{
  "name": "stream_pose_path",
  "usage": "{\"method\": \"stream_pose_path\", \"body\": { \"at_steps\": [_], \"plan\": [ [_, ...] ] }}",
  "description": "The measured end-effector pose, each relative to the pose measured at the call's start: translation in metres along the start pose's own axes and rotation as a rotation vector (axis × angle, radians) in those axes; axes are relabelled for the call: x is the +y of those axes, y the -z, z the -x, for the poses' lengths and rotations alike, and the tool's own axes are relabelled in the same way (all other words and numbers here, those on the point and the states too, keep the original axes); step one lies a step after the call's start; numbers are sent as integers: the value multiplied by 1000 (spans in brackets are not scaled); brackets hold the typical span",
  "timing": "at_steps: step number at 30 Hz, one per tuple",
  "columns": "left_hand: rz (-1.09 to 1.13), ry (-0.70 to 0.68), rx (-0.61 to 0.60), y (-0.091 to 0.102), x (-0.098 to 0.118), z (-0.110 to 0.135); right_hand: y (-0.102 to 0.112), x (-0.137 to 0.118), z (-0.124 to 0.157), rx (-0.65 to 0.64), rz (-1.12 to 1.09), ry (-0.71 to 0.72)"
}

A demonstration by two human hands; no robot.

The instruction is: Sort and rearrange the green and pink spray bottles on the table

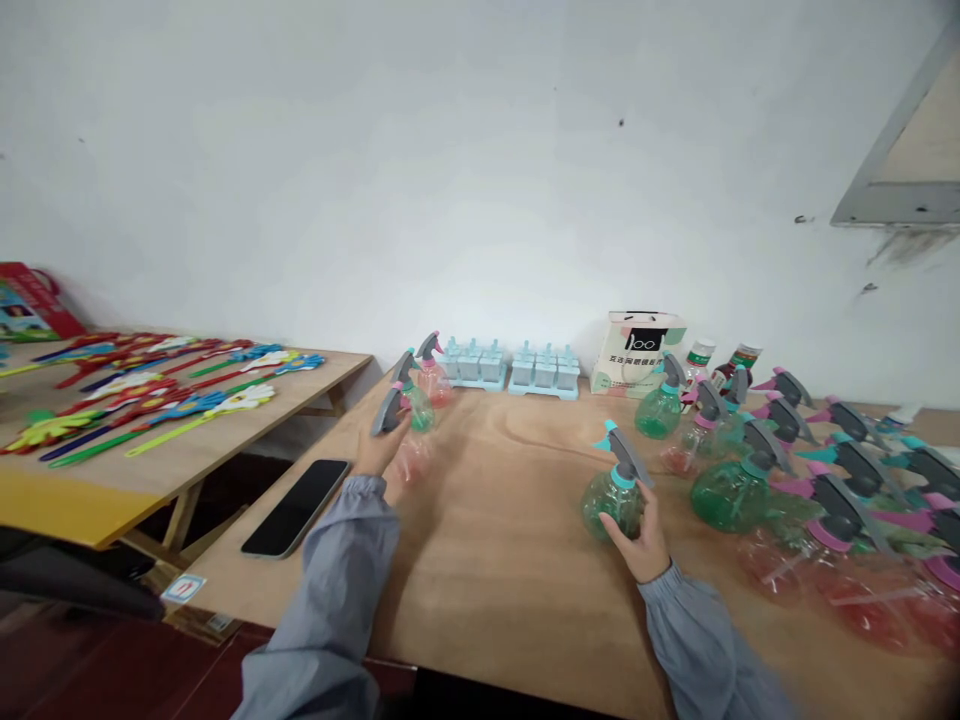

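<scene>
My left hand (381, 452) is wrapped round a pink see-through spray bottle (409, 455) with a grey trigger head, at the left of the wooden table (495, 540). Two more spray bottles (424, 385) stand just behind it. My right hand (637, 535) grips a green spray bottle (613, 497) with a teal collar and grey trigger, standing upright near the table's middle. Both arms wear grey-blue sleeves.
Several green and pink spray bottles (810, 470) crowd the table's right side. Light blue ice-lolly moulds (510, 368) and a small white box (637, 352) stand by the wall. A black phone (296, 505) lies at the left edge. A second table (172, 450) holds colourful hand-shaped clappers.
</scene>
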State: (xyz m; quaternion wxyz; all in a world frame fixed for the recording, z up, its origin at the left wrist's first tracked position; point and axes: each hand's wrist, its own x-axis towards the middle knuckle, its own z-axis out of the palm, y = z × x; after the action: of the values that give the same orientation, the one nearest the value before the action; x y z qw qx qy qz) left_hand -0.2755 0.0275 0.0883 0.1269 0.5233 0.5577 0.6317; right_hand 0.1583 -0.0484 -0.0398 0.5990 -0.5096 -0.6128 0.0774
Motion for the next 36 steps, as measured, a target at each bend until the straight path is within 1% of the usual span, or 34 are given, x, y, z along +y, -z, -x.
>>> {"method": "stream_pose_path", "body": {
  "at_steps": [2,5,9,13,16,20,23,24,25,26,29,30,31,32,33,34,35,36],
  "plan": [
    [-33,-15,67,5,-13,-7,0,0,0,-3,-7,10],
    [-57,-46,101,9,-23,-15,0,1,0,-4,-9,23],
    [-60,-39,96,11,-25,-23,0,3,0,-7,-1,32],
    [-59,-67,138,11,-26,-29,1,3,0,0,3,25],
    [-46,-62,145,10,-29,-33,1,2,0,-3,14,21],
    [-112,-51,174,6,-34,-39,0,1,0,3,11,28],
    [-48,-41,143,6,-36,-41,0,1,0,1,11,18],
    [-34,-58,152,8,-36,-40,0,1,0,-6,10,11],
    [-36,-85,188,10,-35,-39,0,2,0,-13,8,5],
    [-54,-117,257,13,-34,-37,1,2,0,-17,8,0],
    [-119,-212,588,17,-24,-26,1,2,1,-13,24,12],
    [-123,-259,680,16,-18,-18,1,2,1,-20,29,30],
    [-115,-324,740,11,-10,-9,1,0,2,-30,34,54],
    [-101,-414,729,4,1,2,0,-2,2,-41,38,82],
    [-71,-509,686,-6,13,15,-2,-5,2,-47,44,109],
    [-45,-595,583,-18,27,31,-4,-9,3,-45,51,129],
    [-33,-638,389,-32,42,47,-6,-14,4,-39,56,140],
    [-7,-648,160,-47,58,65,-9,-20,5,-33,56,146]
  ]
}}
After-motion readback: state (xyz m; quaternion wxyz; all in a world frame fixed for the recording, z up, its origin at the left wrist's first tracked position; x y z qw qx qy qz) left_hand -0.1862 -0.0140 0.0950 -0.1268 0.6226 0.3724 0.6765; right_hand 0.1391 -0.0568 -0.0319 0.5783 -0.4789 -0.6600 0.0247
